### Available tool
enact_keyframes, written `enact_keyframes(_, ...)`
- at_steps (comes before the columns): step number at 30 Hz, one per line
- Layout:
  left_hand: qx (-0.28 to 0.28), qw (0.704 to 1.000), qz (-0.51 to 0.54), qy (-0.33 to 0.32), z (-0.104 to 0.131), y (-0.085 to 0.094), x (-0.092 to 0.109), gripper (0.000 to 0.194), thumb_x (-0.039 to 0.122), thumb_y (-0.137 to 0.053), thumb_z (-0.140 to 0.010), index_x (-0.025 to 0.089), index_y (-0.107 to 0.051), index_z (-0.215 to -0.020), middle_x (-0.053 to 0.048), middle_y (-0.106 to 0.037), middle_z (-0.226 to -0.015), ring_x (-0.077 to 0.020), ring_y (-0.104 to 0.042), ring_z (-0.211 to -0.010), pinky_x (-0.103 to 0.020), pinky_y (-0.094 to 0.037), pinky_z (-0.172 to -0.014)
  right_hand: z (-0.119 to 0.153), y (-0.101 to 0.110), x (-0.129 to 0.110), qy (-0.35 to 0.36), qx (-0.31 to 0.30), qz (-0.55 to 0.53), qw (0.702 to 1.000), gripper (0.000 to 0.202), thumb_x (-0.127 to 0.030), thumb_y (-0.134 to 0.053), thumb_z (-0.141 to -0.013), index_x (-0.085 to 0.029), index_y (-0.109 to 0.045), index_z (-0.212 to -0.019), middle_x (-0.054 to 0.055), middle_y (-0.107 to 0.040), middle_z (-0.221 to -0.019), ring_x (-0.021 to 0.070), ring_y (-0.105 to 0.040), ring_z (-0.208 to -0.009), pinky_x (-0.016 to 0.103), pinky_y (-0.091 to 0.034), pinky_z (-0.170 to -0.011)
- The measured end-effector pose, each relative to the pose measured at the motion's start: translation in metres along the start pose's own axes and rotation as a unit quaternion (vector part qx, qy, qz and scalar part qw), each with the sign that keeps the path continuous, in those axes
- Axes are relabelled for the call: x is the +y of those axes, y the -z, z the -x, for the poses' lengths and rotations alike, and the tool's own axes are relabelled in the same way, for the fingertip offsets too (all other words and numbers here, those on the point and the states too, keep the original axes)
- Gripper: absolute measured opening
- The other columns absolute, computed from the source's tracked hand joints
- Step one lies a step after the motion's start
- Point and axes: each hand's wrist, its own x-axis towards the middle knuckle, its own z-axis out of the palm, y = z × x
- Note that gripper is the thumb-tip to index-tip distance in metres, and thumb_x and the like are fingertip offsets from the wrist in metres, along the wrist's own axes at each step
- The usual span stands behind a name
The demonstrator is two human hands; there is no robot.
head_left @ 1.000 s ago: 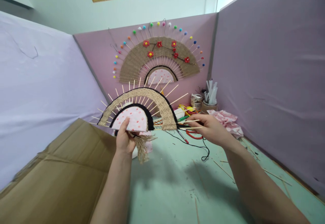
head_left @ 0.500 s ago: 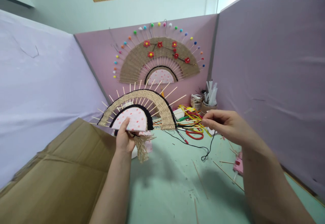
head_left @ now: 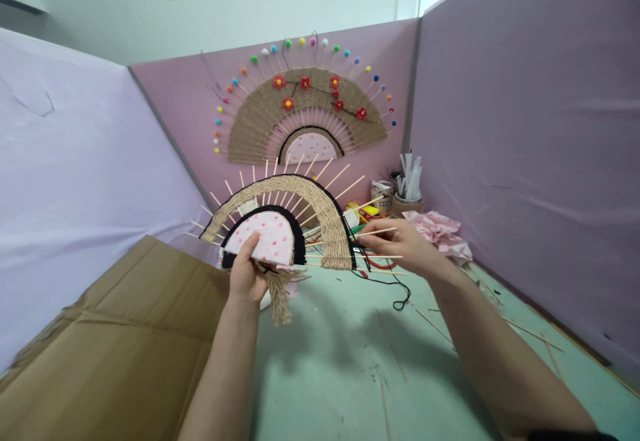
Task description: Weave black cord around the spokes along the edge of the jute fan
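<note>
My left hand (head_left: pixel 249 274) grips the base of a half-made fan (head_left: pixel 285 218), held upright above the table. The fan has a pink dotted half-disc, a black border, a band of woven jute and bare wooden sticks radiating outward. A frayed jute tail (head_left: pixel 280 294) hangs under my left hand. At the fan's right edge, my right hand (head_left: pixel 407 246) pinches a black cord (head_left: pixel 387 281) among the lowest sticks. The cord trails down onto the green table (head_left: pixel 340 361).
A finished fan (head_left: pixel 305 111) with red flowers and coloured pompoms hangs on the pink back partition. Brown cardboard (head_left: pixel 125 348) covers the left of the table. Cups of tools (head_left: pixel 407 194), pink cloth (head_left: pixel 443 231) and loose sticks lie at the right. Purple partition (head_left: pixel 525 128) stands close.
My right hand pulled away to the right with the cord, then came back to the fan's right edge. The left hand has kept the fan nearly still.
</note>
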Motion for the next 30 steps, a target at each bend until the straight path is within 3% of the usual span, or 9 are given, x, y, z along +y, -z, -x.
enact_keyframes(4,-0.007,1.0,0.0,0.009,0.001,-0.002,-0.007,0.021,0.017,-0.062,-0.075,0.011,-0.065,-0.096,-0.008,-0.072,-0.086,-0.0156,-0.068,-0.07,-0.024,-0.057,-0.066,-0.009,-0.028,0.01,-0.001,0.022,-0.086,0.996,0.026,-0.038,-0.056,-0.078,-0.012,-0.062,-0.079,0.002,-0.055,-0.07,0.0104,-0.044,-0.061,0.023,-0.035,-0.054)
enact_keyframes(7,-0.008,1.0,0.0,0.016,0.002,-0.003,-0.007,0.021,0.017,-0.062,-0.076,0.011,-0.065,-0.095,-0.008,-0.072,-0.085,-0.0154,-0.068,-0.068,-0.024,-0.057,-0.064,-0.012,-0.032,0.014,-0.003,0.052,-0.099,0.994,0.026,-0.038,-0.056,-0.076,-0.013,-0.062,-0.077,0.001,-0.053,-0.066,0.0096,-0.043,-0.057,0.023,-0.034,-0.053)
enact_keyframes(13,0.015,1.0,-0.011,0.0,0.003,-0.005,0.002,0.017,0.014,-0.06,-0.076,0.01,-0.065,-0.091,-0.007,-0.072,-0.08,-0.0139,-0.067,-0.064,-0.021,-0.055,-0.057,-0.009,-0.002,0.01,-0.022,0.103,-0.043,0.993,0.027,-0.041,-0.061,-0.074,-0.014,-0.061,-0.072,-0.002,-0.048,-0.059,0.0076,-0.037,-0.052,0.022,-0.027,-0.048)
enact_keyframes(16,0.022,1.0,-0.015,0.002,0.004,-0.005,0.004,0.012,0.013,-0.059,-0.076,0.01,-0.065,-0.086,-0.005,-0.071,-0.073,-0.0121,-0.065,-0.056,-0.017,-0.052,-0.049,-0.004,0.015,0.008,-0.029,0.1,-0.04,0.994,0.028,-0.042,-0.062,-0.074,-0.015,-0.06,-0.072,-0.003,-0.045,-0.059,0.0069,-0.035,-0.051,0.022,-0.024,-0.046)
enact_keyframes(20,0.016,1.0,-0.025,0.009,0.001,-0.002,0.002,0.014,0.015,-0.06,-0.076,0.01,-0.065,-0.089,-0.006,-0.072,-0.078,-0.0138,-0.067,-0.061,-0.02,-0.055,-0.054,0.001,0.03,0.009,-0.04,0.089,-0.053,0.994,0.03,-0.045,-0.062,-0.075,-0.016,-0.056,-0.071,-0.004,-0.041,-0.057,0.0063,-0.033,-0.05,0.022,-0.022,-0.045)
enact_keyframes(30,0.008,0.999,-0.042,0.006,-0.007,0.006,0.002,0.017,0.016,-0.06,-0.076,0.011,-0.065,-0.092,-0.006,-0.072,-0.078,-0.0149,-0.067,-0.062,-0.023,-0.057,-0.06,0.006,0.035,0.007,-0.034,0.078,-0.068,0.994,0.03,-0.045,-0.06,-0.078,-0.016,-0.053,-0.071,-0.004,-0.04,-0.056,0.0064,-0.032,-0.05,0.022,-0.023,-0.046)
